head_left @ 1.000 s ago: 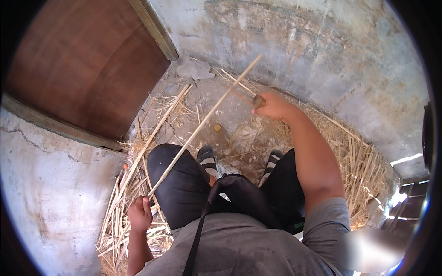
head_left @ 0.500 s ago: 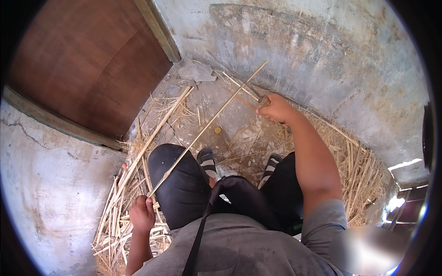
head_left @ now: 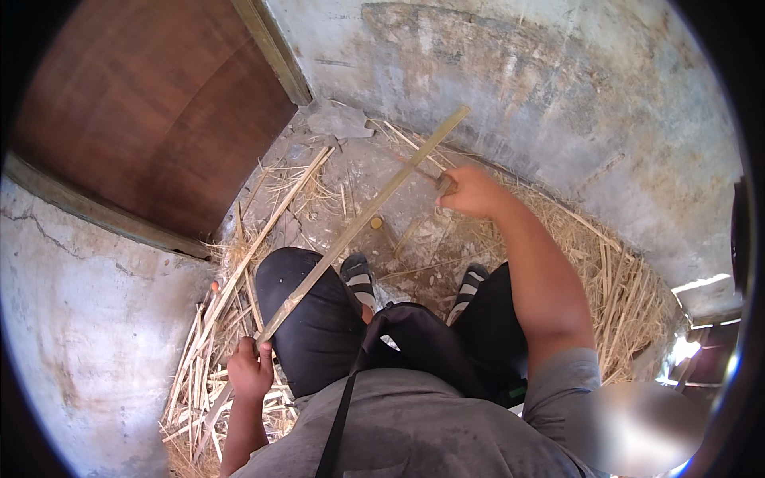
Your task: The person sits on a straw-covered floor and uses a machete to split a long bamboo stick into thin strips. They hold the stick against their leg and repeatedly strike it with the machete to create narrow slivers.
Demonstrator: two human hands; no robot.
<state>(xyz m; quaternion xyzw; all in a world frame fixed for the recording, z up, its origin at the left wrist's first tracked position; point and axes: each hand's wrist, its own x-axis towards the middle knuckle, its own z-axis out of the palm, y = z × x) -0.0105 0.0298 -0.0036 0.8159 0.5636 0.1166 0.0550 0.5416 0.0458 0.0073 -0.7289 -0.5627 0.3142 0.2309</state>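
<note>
A long, flat bamboo strip (head_left: 351, 233) slants across from lower left to upper right, passing over my left knee. Its near end is pinched in my left hand (head_left: 250, 370), beside that knee. My right hand (head_left: 472, 191) is closed round the wooden handle (head_left: 446, 185) of a knife, out near the strip's far part. The narrow blade points left toward the strip; whether the two touch, I cannot tell. The strip's broad face shows, with a node near the left-hand end.
Split bamboo strips (head_left: 209, 350) are heaped at my left, with more strips and shavings (head_left: 613, 311) along the right wall. A small yellow round object (head_left: 376, 223) lies on the floor between my sandalled feet (head_left: 358, 275). A brown door (head_left: 159, 119) stands at the far left.
The bamboo strip has turned from its thin edge to its broad face. My right hand with the knife has shifted slightly left; my left hand has moved slightly right.
</note>
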